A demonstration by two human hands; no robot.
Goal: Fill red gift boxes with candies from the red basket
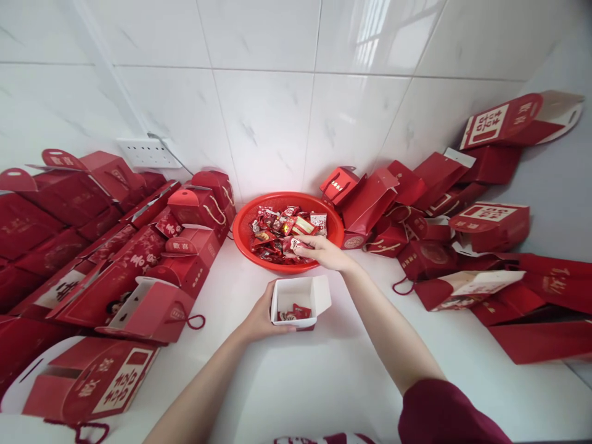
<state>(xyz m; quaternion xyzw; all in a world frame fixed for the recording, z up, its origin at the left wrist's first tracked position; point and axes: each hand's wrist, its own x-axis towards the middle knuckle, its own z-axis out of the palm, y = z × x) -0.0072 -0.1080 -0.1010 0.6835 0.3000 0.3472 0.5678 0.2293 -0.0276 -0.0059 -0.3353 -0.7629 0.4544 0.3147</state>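
My left hand (262, 316) is wrapped round the left side of a small gift box (322, 295), which stands with its lid up and its white inside showing. A few red wrapped candies (296, 312) lie at the bottom of it. Behind the box is a red plastic basket (243, 246) heaped with wrapped sweets (277, 231). Over the front right of the heap, my right hand (322, 251) pinches a red-and-white candy packet (296, 245) between thumb and fingers.
Rows of red gift boxes (185, 262) crowd the left of the white table (296, 382). More red boxes (430, 259) are piled loosely on the right, some with flaps up. A tiled wall (263, 129) rises behind, with a white power strip (148, 153) at the left.
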